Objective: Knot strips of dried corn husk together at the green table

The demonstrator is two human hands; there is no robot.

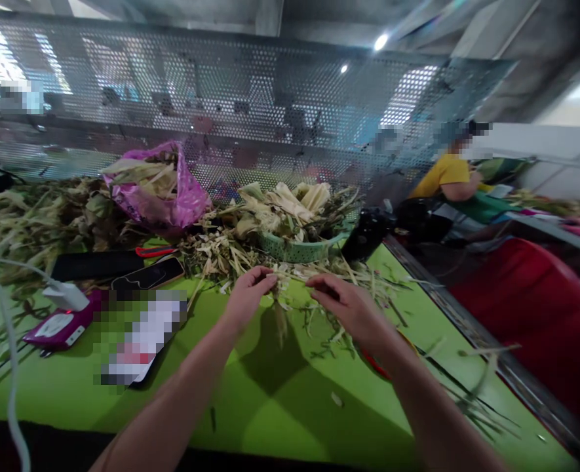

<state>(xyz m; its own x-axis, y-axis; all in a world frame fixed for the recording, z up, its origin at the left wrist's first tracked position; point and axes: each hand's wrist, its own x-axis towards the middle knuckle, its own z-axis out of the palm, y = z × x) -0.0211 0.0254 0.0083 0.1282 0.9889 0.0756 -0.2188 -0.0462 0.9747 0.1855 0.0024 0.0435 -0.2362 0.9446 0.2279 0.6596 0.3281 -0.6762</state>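
My left hand [248, 296] is closed in a pinch on a small bundle of pale dried husk strips [280, 314], which looks like corn husk and hangs down over the green table [250, 406]. Just to the right, my right hand [343, 300] is held with loosely curled fingers. A gap shows between its thumb and forefinger, and I see nothing between them. Thin green and straw-coloured shreds [336, 334] lie scattered below it. A red and yellow curved handle [375, 364] is partly hidden under my right forearm.
Behind my hands stand a green basket [294, 250] of husks and a pink plastic bag [186, 196]. Left are husk heaps [38, 216], a phone [149, 273], a purple device [66, 324] and a white cable [7, 354]. A black object [368, 233] stands right; beyond sits a person in yellow [444, 174].
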